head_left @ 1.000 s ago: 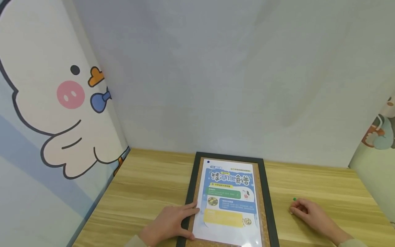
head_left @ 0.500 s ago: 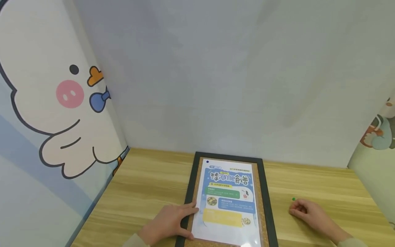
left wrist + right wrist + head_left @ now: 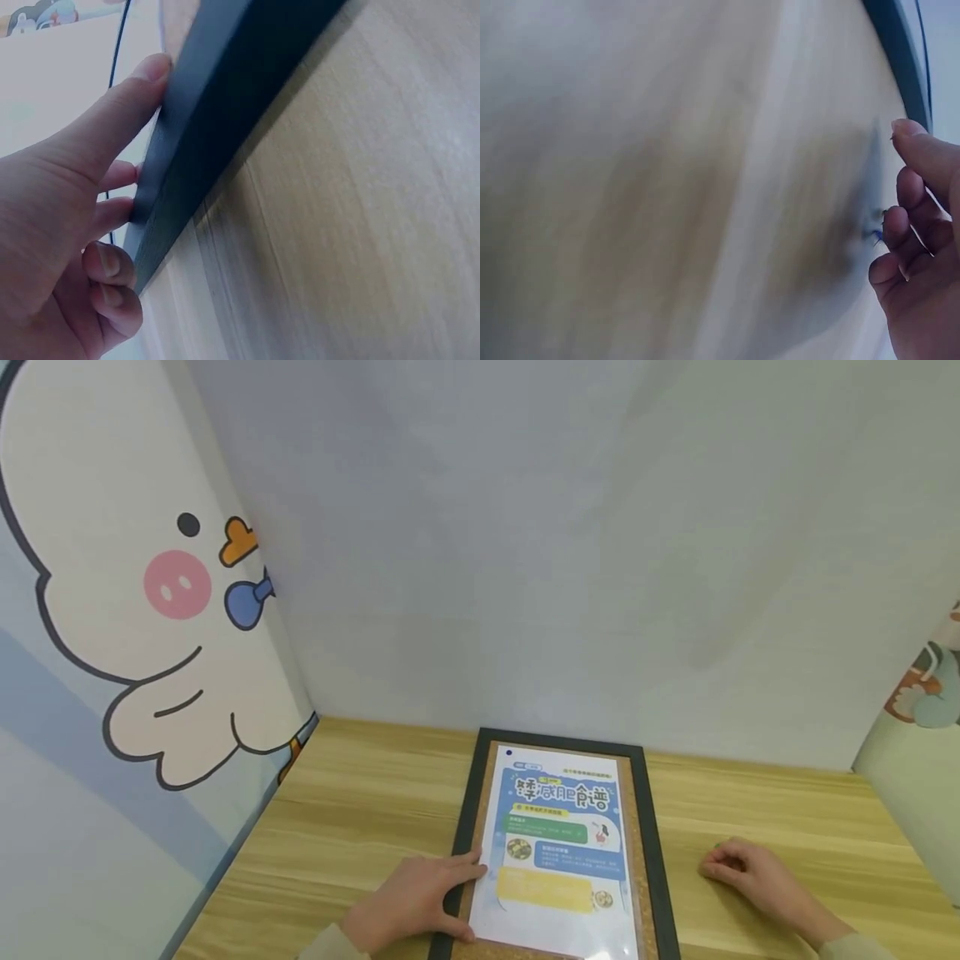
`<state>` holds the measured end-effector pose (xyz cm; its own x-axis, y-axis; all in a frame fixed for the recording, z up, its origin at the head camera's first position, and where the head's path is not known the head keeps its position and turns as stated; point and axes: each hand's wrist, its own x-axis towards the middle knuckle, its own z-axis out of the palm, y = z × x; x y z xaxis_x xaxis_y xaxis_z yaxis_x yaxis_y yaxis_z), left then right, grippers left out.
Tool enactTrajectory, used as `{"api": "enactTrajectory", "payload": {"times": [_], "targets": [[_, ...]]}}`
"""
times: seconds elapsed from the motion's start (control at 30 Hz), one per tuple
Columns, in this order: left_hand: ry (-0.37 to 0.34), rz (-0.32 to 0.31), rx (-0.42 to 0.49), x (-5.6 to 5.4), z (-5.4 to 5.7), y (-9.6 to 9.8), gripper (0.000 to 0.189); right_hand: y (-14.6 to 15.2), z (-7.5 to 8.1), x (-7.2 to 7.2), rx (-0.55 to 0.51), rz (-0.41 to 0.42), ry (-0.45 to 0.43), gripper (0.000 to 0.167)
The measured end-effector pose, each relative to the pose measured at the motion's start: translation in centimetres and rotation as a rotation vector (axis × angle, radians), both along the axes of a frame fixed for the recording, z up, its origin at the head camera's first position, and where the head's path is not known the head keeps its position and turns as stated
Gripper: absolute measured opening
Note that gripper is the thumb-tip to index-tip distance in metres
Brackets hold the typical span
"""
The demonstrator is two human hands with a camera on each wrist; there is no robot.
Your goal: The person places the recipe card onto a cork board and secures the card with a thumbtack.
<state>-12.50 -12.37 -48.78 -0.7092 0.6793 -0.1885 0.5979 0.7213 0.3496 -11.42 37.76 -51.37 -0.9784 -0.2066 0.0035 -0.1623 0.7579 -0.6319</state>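
Note:
A cork board in a black frame lies on the table with a printed sheet on it. A dark blue pushpin sits at the sheet's upper left corner. My left hand rests over the frame's left side, thumb and forefingers extended onto the board, other fingers tucked outside the frame. To the board's right, my right hand is low over the table with curled fingers, overlapping a small green pin. A tiny blue-tipped pin appears beside those fingers; I cannot tell whether they pinch anything.
The wood-grain table extends on both sides of the board. Behind it hangs a pale cloth backdrop. A cartoon-printed panel flanks the left, and another printed panel is at the right.
My right hand has shifted slightly left and forward, so its fingers now cover most of the green pin. The left hand and board stay in place; the head view shifts slightly.

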Motion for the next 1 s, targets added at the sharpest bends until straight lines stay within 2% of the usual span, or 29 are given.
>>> {"api": "enactTrajectory", "payload": {"times": [0.17, 0.33, 0.5, 0.83, 1.0], "targets": [[-0.01, -0.001, -0.002, -0.1, 0.3, 0.1, 0.082, -0.9, 0.9, -1.5, -0.013, -0.004, 0.014, 0.005], [-0.013, 0.006, 0.008, -0.7, 0.2, 0.0, 0.069, -2.1, 1.7, -3.4, -0.035, 0.019, 0.025, 0.008], [-0.006, 0.004, 0.01, -0.5, 0.6, 0.0, 0.067, -3.6, 2.5, -5.2, -0.035, 0.009, 0.043, 0.01], [-0.016, 0.021, 0.02, -0.3, 0.1, -0.2, 0.069, -6.2, 2.1, -9.1, -0.06, -0.024, 0.001, 0.018], [-0.019, 0.023, 0.017, -0.3, 0.0, 0.0, 0.07, -7.2, 1.7, -10.9, -0.064, -0.016, 0.011, 0.019]]}}
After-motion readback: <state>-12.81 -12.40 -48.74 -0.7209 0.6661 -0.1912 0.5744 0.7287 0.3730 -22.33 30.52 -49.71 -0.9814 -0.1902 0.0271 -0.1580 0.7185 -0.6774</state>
